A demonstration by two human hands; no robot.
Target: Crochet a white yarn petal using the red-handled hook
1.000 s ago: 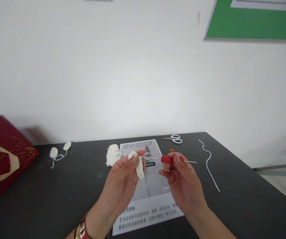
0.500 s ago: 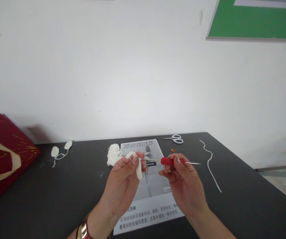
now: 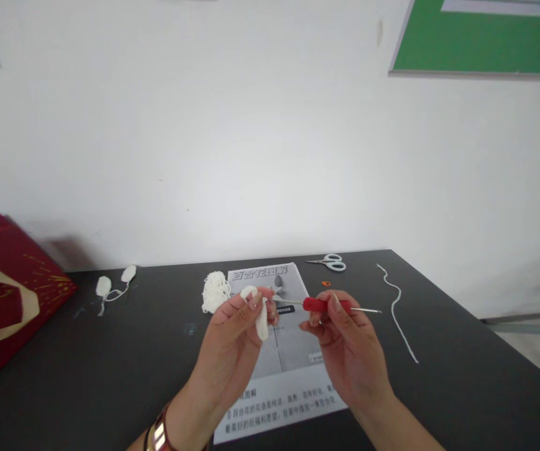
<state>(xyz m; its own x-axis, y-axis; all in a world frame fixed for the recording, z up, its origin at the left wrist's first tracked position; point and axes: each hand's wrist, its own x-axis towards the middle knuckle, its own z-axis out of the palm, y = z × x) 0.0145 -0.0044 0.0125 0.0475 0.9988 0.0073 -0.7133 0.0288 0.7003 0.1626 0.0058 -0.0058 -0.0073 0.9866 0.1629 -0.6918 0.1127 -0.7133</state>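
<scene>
My left hand [image 3: 235, 335] pinches a small white crocheted piece [image 3: 259, 313] between thumb and fingers, held above the dark table [image 3: 110, 369]. My right hand [image 3: 345, 344] grips a crochet hook with a red handle [image 3: 319, 305]; its metal tip points left into the white piece and its steel tail sticks out to the right. Both hands hover over a printed instruction sheet [image 3: 284, 363]. A loose bundle of white yarn [image 3: 214, 292] lies just behind my left hand.
Small white-handled scissors [image 3: 332, 262] and a tiny orange ring [image 3: 326, 284] lie behind the sheet. A wavy strand of white yarn [image 3: 398, 310] lies at the right. Two small white crocheted pieces [image 3: 110, 283] rest at the left, near a red gift bag [image 3: 2, 300].
My hands have barely shifted. The hook has slid slightly to the right and the white piece has turned a little in my left fingers.
</scene>
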